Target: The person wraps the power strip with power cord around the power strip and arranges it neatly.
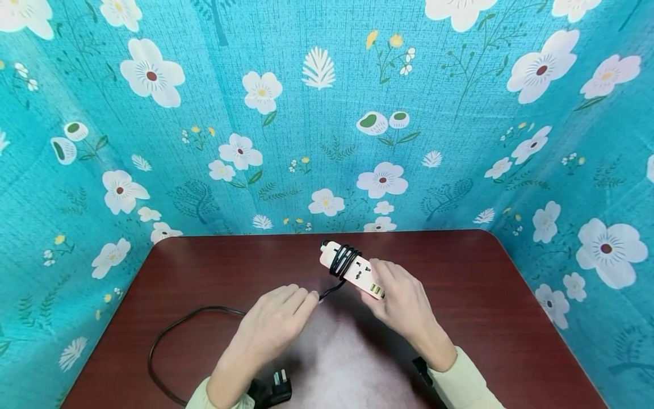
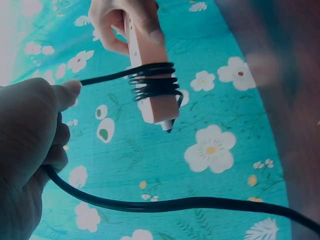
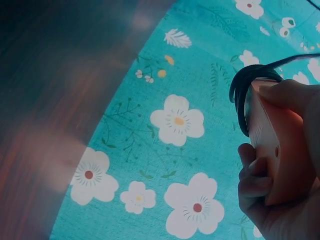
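My right hand [image 1: 403, 301] grips one end of a white power strip [image 1: 364, 274], which has sockets and green USB ports on its face. Several turns of black cord [image 1: 343, 261] wrap around the strip's far half. To the left, my left hand [image 1: 278, 321] pinches the cord, and a short stretch runs taut from its fingertips to the strip. In the left wrist view the loose cord [image 2: 150, 206] leaves the bottom of that fist. The right wrist view shows the right thumb [image 3: 285, 95] along the strip's side, fingers curled beneath.
A dark red-brown table [image 1: 245, 255] lies below both hands. The cord's black plug [image 1: 280, 391] rests near its front edge by the left wrist, and a cord loop [image 1: 151, 355] curves across the left side. Blue flowered cloth [image 1: 317, 159] hangs behind and at both sides.
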`<state>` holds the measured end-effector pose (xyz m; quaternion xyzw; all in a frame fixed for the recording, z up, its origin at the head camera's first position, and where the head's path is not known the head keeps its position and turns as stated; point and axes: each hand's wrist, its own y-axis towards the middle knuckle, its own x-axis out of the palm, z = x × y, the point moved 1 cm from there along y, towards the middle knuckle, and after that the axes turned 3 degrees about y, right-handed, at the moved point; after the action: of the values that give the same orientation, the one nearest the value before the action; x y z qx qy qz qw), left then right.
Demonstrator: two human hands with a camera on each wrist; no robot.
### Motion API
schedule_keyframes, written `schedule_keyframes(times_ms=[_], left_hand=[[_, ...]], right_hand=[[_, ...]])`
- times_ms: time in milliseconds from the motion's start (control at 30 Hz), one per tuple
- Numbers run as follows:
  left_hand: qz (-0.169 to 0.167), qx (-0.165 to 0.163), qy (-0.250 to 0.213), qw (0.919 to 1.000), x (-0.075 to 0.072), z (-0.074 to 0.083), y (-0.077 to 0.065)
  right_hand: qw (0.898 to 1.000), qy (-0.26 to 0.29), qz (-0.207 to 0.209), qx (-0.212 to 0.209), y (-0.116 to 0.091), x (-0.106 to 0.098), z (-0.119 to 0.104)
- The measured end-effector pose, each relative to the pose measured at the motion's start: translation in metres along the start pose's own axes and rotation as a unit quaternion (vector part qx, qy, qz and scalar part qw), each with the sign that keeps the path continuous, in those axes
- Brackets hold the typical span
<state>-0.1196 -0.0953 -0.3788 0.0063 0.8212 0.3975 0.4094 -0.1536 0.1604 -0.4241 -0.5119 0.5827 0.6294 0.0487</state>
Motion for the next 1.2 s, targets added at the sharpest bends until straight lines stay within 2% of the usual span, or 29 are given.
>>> schedule_keyframes(times_ms=[100,200,333,467,567,633,733,800,867,1033,1200], left_hand=[[0.011,0.018,0.006,0.9998,-0.003,-0.003,0.005],[0.019,0.021,-0.006,0.9996,-0.003,-0.006,0.008],[0.000,-0.006,-0.038,0.9992,0.001,-0.010,0.009],[-0.036,-0.055,-0.078,0.9948,0.008,-0.014,0.006],[-0.029,-0.076,-0.099,0.9917,0.012,-0.017,0.004],[-0.012,-0.080,-0.107,0.9909,0.014,-0.018,0.003],[0.009,-0.069,-0.122,0.9901,0.017,-0.021,0.004],[0.008,-0.065,-0.132,0.9891,0.018,-0.022,0.005],[-0.014,-0.067,-0.144,0.9873,0.020,-0.024,0.006],[-0.071,-0.084,-0.195,0.9747,0.026,-0.029,0.005],[-0.076,-0.085,-0.286,0.9515,0.035,-0.036,0.003]], right_hand=[[1.000,-0.010,-0.002,-0.015,-0.002,0.000,-0.002],[0.999,-0.019,-0.011,-0.027,-0.004,0.002,-0.004],[0.998,-0.029,-0.034,-0.046,-0.006,0.006,-0.007],[0.996,-0.036,-0.056,-0.065,-0.008,0.009,-0.012],[0.994,-0.041,-0.069,-0.074,-0.009,0.010,-0.015],[0.993,-0.043,-0.077,-0.080,-0.010,0.010,-0.017],[0.991,-0.036,-0.093,-0.094,-0.010,0.009,-0.018],[0.989,-0.026,-0.104,-0.105,-0.010,0.009,-0.017],[0.986,-0.013,-0.113,-0.119,-0.010,0.008,-0.017],[0.979,0.017,-0.136,-0.151,-0.011,0.007,-0.018],[0.974,0.064,-0.141,-0.168,-0.010,0.002,-0.024]])
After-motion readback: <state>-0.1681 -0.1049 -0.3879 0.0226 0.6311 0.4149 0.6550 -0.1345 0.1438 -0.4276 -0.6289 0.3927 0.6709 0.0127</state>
